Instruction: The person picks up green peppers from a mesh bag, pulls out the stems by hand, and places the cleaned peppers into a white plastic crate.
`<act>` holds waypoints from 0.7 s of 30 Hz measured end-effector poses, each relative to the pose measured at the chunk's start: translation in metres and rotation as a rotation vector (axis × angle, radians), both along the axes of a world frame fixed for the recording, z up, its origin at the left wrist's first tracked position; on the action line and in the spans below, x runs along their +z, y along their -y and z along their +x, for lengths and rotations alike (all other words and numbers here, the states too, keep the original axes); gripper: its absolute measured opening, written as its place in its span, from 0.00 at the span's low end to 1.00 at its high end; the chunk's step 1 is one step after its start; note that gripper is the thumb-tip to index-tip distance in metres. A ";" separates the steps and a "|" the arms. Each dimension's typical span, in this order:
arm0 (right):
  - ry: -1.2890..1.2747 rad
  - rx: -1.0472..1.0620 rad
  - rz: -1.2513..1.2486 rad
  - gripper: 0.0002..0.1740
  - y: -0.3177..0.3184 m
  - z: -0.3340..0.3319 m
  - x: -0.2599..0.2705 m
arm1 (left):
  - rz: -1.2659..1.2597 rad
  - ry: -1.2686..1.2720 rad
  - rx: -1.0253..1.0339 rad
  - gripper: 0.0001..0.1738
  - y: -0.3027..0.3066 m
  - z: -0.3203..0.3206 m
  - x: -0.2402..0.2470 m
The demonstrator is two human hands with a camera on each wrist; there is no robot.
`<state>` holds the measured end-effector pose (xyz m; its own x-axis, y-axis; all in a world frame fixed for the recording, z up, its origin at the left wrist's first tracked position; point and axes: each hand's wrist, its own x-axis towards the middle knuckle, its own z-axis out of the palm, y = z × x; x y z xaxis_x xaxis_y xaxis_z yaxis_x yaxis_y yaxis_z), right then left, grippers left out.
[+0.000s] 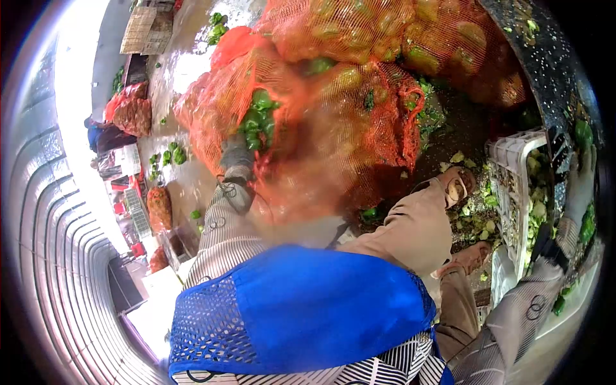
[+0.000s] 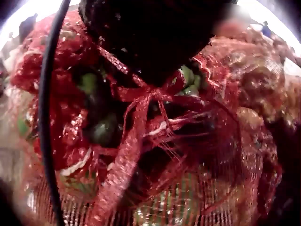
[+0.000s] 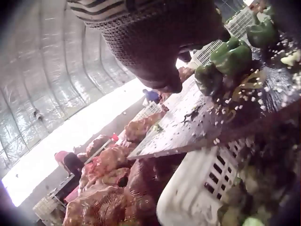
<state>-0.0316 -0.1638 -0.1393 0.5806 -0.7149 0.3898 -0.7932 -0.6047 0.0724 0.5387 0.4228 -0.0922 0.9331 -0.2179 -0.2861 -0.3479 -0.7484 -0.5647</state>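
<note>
Far left: loose peppers [image 1: 174, 154] are lying on wet floor; anyone stepping there could be slipping or crushing them.

Left of centre: gloved left hand [image 1: 237, 160] is resting against an orange mesh sack [image 1: 208, 96], right by the gap where green peppers [image 1: 258, 125] are showing. Fingers are hiding behind glove and mesh; can't tell if they are gripping. Left wrist view: a red strand [image 2: 153, 92] is crossing the opening, peppers showing either side. Judging risk: a hard pull could be tearing the netting or spilling peppers; loose threads could be snagging the glove.

Centre: a neighbouring full sack [image 1: 340, 96] is standing close; a shove could be tipping it.

Right of centre: a sandalled foot [image 1: 459, 186] is standing among pale scraps [image 1: 471, 221]; footing could be giving way there.

Right: a white crate [image 1: 510, 167] is standing beside a seed-strewn board [image 3: 188, 127]. Gloved right hand [image 1: 581, 179], well apart from the left, is hovering at or on the board, fingers seemingly extending, no grasp showing. Peppers [image 3: 233, 56] are sitting near it; a careless sweep could be rolling them off the edge.
</note>
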 end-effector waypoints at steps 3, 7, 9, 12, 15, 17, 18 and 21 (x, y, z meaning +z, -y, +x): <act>0.087 -0.049 0.168 0.28 -0.078 -0.010 0.017 | 0.257 0.027 -0.140 0.32 -0.010 0.010 -0.024; 0.568 -0.493 0.728 0.31 -0.198 -0.031 0.038 | 0.034 -0.096 -0.260 0.25 -0.003 0.030 -0.023; 0.295 -0.867 0.958 0.34 -0.240 0.007 0.118 | -0.009 -0.084 -0.354 0.25 -0.002 0.022 -0.023; 0.736 -0.583 0.707 0.25 -0.311 -0.034 0.086 | -0.016 0.034 -0.424 0.26 -0.006 0.004 -0.022; 0.662 -0.597 0.656 0.23 -0.351 -0.034 0.078 | -0.054 0.206 -0.426 0.27 -0.008 -0.009 -0.011; 0.720 -0.601 0.671 0.23 -0.368 -0.042 0.064 | -0.154 0.324 -0.457 0.27 0.005 -0.024 -0.001; 0.774 -0.589 0.678 0.23 -0.370 -0.043 0.065 | -0.226 0.380 -0.491 0.28 0.020 -0.036 0.004; 0.877 -0.579 0.722 0.24 -0.354 -0.054 0.063 | -0.474 0.210 -0.500 0.36 0.116 -0.107 0.056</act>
<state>-0.0853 0.1899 -0.0760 -0.1396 -0.9853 -0.0983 -0.5678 0.1610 -0.8073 0.4318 0.3064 -0.0358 0.7139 -0.6900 0.1196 -0.6331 -0.7089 -0.3108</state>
